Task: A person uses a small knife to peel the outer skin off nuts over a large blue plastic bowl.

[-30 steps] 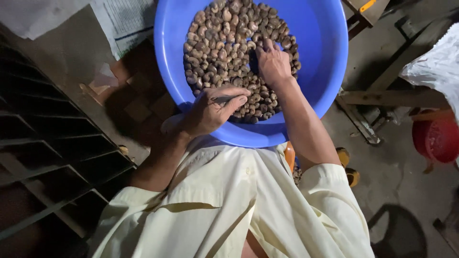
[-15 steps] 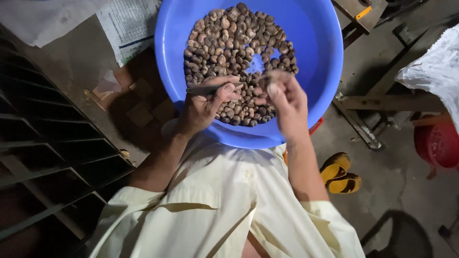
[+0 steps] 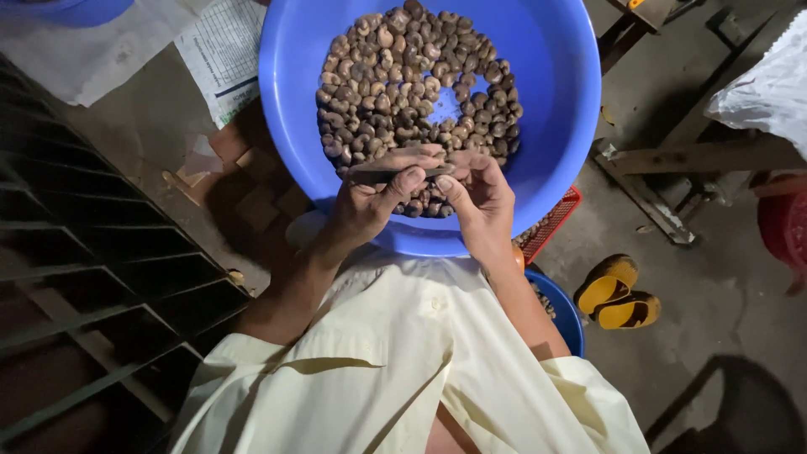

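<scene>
A big blue plastic basin (image 3: 555,126) rests on my lap, holding a heap of brown nuts in their shells (image 3: 403,92). Both hands meet over its near rim. My left hand (image 3: 366,206) grips a thin dark blade (image 3: 378,176) that points to the right. My right hand (image 3: 479,197) is closed on a single nut (image 3: 443,171), pressed against the blade's tip. A bare blue patch shows in the middle right of the heap. My pale yellow shirt (image 3: 403,361) fills the bottom of the view.
A dark metal rack (image 3: 92,277) stands on the left. Printed paper (image 3: 220,59) lies on the floor above it. A red crate (image 3: 556,220) and another blue bowl (image 3: 559,311) sit under the basin. Yellow sandals (image 3: 618,292) and a wooden frame (image 3: 698,155) are at right.
My right hand left the heap with a nut and came back to the near rim, meeting my left hand and the blade. The basin sits slightly lower in view.
</scene>
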